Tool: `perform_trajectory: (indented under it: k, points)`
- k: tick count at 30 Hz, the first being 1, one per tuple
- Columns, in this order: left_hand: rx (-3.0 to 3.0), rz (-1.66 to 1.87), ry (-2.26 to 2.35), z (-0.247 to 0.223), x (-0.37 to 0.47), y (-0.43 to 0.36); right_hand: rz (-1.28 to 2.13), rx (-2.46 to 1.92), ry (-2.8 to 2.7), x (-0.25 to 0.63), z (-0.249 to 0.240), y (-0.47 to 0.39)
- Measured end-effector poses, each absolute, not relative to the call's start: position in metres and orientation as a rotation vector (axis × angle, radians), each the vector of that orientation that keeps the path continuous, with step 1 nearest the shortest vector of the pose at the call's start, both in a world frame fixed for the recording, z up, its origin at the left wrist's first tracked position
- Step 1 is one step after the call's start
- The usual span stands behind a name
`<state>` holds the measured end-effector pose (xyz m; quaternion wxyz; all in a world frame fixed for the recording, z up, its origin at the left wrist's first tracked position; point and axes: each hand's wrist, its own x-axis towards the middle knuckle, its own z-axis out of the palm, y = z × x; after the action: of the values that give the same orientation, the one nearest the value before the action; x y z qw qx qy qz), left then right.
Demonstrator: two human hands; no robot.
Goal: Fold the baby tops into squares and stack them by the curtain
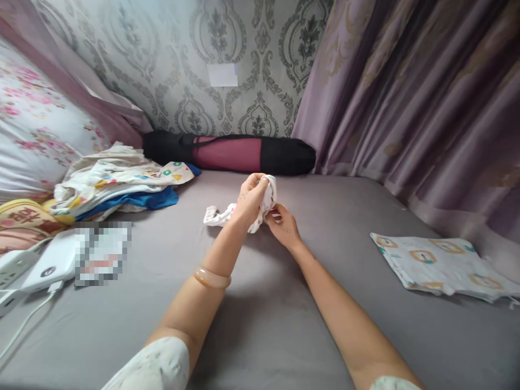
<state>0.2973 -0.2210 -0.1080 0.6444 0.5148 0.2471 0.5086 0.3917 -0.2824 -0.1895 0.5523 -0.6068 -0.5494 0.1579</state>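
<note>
Over the middle of the grey sheet (252, 303), my left hand (251, 196) is closed on a small white printed cloth garment (270, 196), pinching its upper edge. One end of the garment trails to the left, behind my left wrist. My right hand (283, 226) touches the garment's lower right side, with thumb and fingers curled together around its edge. The fabric is bunched, so its exact kind is hard to make out. A pale bangle (212, 278) circles my left forearm.
Left: crumpled clothes (122, 173), a white power bank (54, 262) with a cable, and a power strip (16, 268). Right: a folded printed cloth (442, 265). A long black and maroon bag (227, 153) lies along the wall; purple curtains (398, 86) hang at the right.
</note>
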Motion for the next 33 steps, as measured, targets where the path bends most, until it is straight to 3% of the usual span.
perform_trajectory:
  k: [9,19,26,33]
  points:
    - [1.392,1.196,0.650,-0.114,0.279,-0.216,0.466,-1.585,-1.074,0.429,-0.178,-0.284]
    - [1.692,0.885,0.695,-0.114,0.256,-0.209,0.182,-1.649,-0.937,0.472,-0.123,-0.316]
    - [1.861,0.852,0.582,-0.125,0.256,-0.204,0.439,-1.747,-0.921,0.475,-0.102,-0.336]
    - [1.875,0.870,0.546,-0.143,0.267,-0.200,0.656,-1.953,-0.971,0.493,-0.113,-0.341]
